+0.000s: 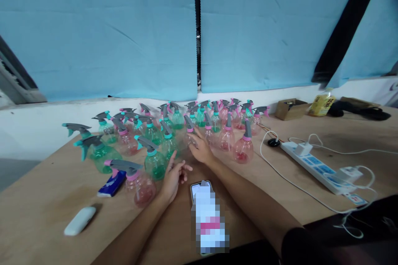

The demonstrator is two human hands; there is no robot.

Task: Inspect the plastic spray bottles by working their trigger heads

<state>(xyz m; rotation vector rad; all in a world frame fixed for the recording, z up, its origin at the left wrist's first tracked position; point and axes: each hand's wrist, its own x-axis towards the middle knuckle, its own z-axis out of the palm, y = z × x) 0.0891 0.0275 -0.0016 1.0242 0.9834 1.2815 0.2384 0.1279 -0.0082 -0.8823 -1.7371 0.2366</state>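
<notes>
Several small spray bottles stand in a cluster on a wooden table [62, 198], some green [154, 161], some pink [243, 147], all with grey trigger heads. My left hand [173, 178] hovers with fingers spread just right of a green bottle and near a pink one lying at the front [140, 186]. My right hand [201, 149] reaches into the middle of the cluster, fingers touching a pink bottle [190, 134]; whether it grips it is unclear. A phone [207, 215] lies between my forearms.
A white power strip [314, 163] with plugs and white cables lies to the right. A white oblong object [80, 220] and a blue packet [112, 184] lie front left. A cardboard box [290, 109] and a yellow bottle [321, 103] sit at the back right, below blue curtains.
</notes>
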